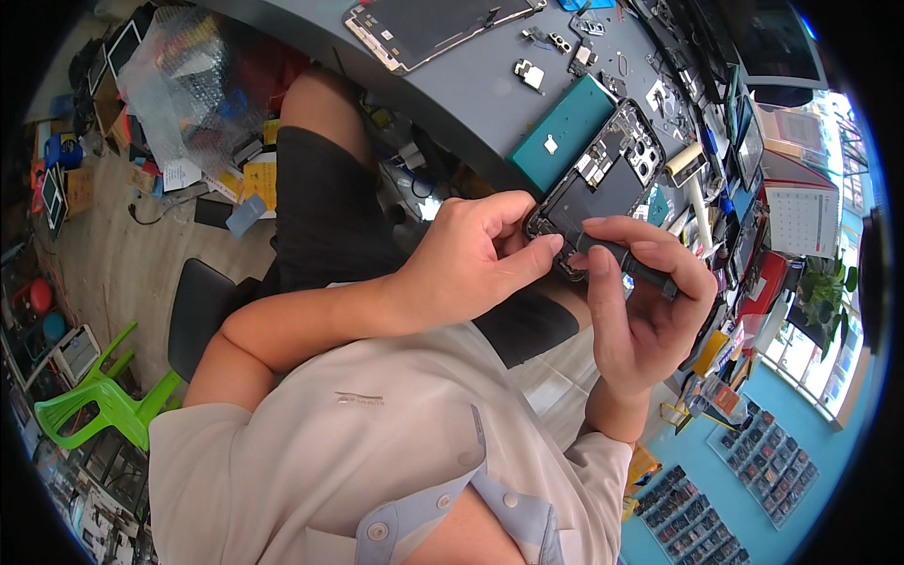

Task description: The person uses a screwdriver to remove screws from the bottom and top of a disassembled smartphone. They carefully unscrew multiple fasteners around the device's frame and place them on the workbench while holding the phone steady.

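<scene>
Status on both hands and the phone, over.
Left hand gripping opened phone at near end. Right hand holding dark cylindrical tool over that end. Fingers partly hide the work spot; teal box close alongside.

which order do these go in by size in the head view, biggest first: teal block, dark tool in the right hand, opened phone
1. Opened phone, its lower end partly covered by fingers.
2. Teal block, partly hidden behind the phone.
3. Dark tool, partly covered by fingers.
</scene>
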`<state>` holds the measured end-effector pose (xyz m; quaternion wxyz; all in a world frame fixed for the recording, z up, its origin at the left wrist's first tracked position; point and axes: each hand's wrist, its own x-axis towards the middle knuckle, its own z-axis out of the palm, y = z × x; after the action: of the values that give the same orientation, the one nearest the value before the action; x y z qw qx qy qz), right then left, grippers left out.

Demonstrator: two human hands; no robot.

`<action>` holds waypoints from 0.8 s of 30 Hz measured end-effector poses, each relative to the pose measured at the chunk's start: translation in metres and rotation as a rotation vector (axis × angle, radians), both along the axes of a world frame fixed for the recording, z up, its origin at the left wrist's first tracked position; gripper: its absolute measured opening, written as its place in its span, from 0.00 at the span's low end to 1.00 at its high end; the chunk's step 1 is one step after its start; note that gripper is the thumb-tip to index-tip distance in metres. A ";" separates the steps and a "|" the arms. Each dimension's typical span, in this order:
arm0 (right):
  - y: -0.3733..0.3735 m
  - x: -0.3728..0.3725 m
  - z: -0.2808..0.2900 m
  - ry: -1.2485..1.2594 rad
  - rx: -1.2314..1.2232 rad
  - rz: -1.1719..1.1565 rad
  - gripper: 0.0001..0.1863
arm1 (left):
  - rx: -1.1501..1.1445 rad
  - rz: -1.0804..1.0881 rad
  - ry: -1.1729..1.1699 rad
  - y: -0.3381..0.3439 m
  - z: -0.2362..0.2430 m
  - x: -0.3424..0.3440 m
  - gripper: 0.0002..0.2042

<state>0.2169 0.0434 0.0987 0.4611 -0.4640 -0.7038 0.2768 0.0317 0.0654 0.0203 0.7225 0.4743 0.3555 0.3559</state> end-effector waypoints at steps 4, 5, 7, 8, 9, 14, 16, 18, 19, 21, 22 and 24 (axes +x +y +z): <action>0.001 0.001 0.000 -0.023 0.004 0.001 0.22 | 0.005 0.017 0.007 0.000 0.003 0.000 0.06; 0.001 0.001 0.000 -0.031 0.001 0.000 0.22 | 0.009 0.018 0.004 0.000 0.002 0.000 0.07; 0.001 0.000 0.001 -0.043 -0.007 0.000 0.22 | 0.018 0.017 0.004 0.000 0.002 0.000 0.07; 0.001 0.000 0.002 -0.045 -0.012 0.000 0.22 | 0.023 0.015 0.009 0.000 0.002 -0.001 0.07; 0.001 0.000 0.003 -0.041 -0.016 0.002 0.21 | 0.029 0.013 0.014 0.001 0.003 -0.001 0.07; 0.004 -0.003 0.005 -0.116 0.048 0.012 0.20 | 0.042 0.016 0.013 0.001 0.003 -0.001 0.07; 0.005 -0.009 0.011 -0.204 0.085 0.010 0.19 | 0.049 0.062 -0.024 -0.001 0.001 0.002 0.09; 0.009 -0.012 0.015 -0.279 0.136 0.025 0.20 | 0.058 0.125 -0.068 -0.003 -0.002 0.007 0.13; 0.011 -0.013 0.017 -0.330 0.171 0.033 0.20 | 0.063 0.144 -0.079 -0.003 -0.002 0.009 0.15; 0.013 -0.015 0.019 -0.449 0.248 0.044 0.21 | 0.076 0.130 -0.057 -0.002 -0.001 0.007 0.15; 0.014 -0.016 0.021 -0.511 0.275 0.043 0.21 | 0.075 0.089 -0.026 -0.001 -0.001 0.004 0.12; 0.014 -0.020 0.026 -0.626 0.317 0.039 0.22 | 0.072 0.006 0.037 0.000 -0.001 -0.002 0.07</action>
<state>0.1973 0.0574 0.1247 0.2839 -0.4356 -0.8540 0.0170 0.0297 0.0657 0.0192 0.6973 0.5053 0.3572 0.3617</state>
